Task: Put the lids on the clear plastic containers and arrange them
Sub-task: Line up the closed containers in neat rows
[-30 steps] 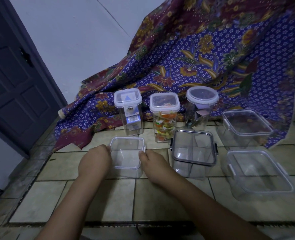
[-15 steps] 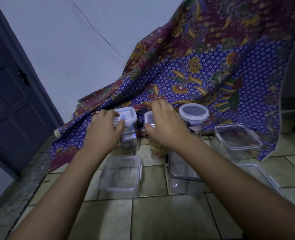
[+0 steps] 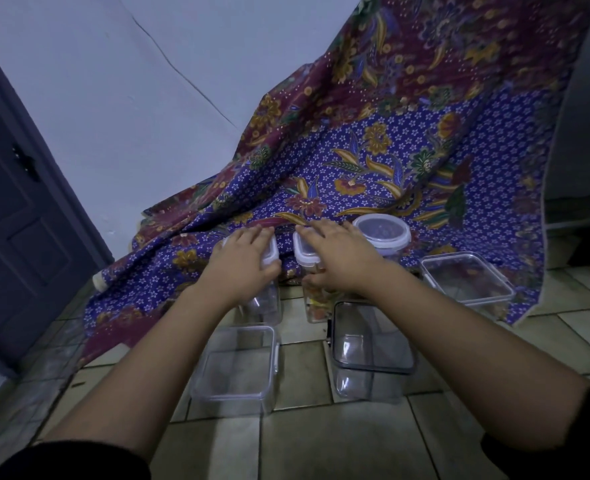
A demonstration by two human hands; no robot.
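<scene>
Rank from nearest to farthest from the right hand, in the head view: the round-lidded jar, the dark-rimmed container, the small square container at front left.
From the right hand:
1. Round-lidded jar, just to its right, at the back.
2. Dark-rimmed container, below it, in front.
3. Small square container, front left.

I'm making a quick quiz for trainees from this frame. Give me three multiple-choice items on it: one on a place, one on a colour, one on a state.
1. Where does the round-lidded jar stand?
A. Right of both hands
B. Between the hands
C. Left of both hands

2. What colour is the rim of the near-right container?
A. White
B. Dark
C. Red

3. How is the left hand?
A. Flat on the floor
B. Raised in the air
C. On top of a tall lidded container

Answers: 1 A, it stands beyond the right hand, to its right. 2 B, its frame looks black. 3 C, the fingers curl over that white lid.
</scene>
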